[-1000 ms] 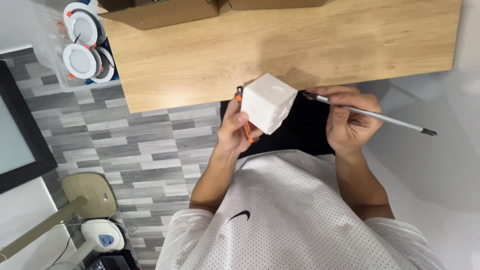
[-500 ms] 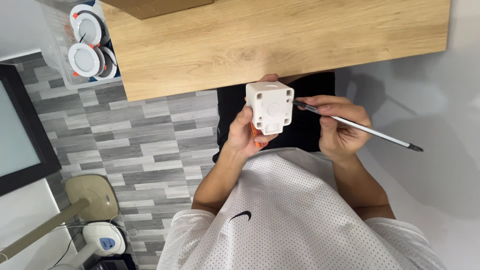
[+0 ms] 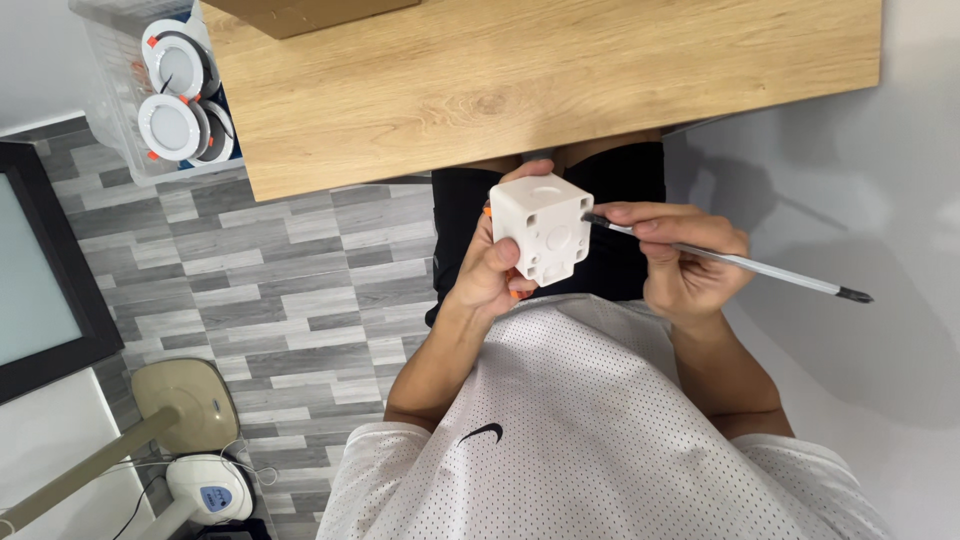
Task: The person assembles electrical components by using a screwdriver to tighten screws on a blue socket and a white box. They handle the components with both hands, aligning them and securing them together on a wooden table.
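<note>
Left hand (image 3: 490, 275) grip: clamped on the white plastic box (image 3: 541, 228), fingers wrapped round its left side, thumb side low. Box is a small cube with round knock-out marks and small square holes on its faces; it is held in the air above the lap, just near of the worktop (image 3: 540, 85) edge, not resting on anything.

Right hand (image 3: 685, 262) grip: closed round a slim silver tool (image 3: 730, 260), fingers pinching its shaft close to the dark end. That dark end touches the right face of the box. Shaft runs out to the right and slightly down, ending in a dark tip well clear of the hand.

Surroundings: wooden worktop at far side, with 1 cardboard box (image 3: 310, 12) partly in view at its far left. Left of the worktop, a clear bin (image 3: 110, 110) holds round white light fittings (image 3: 172, 125) with orange clips. Grey plank floor (image 3: 250, 300) on the left; beige lamp base (image 3: 188, 405) at lower left.
</note>
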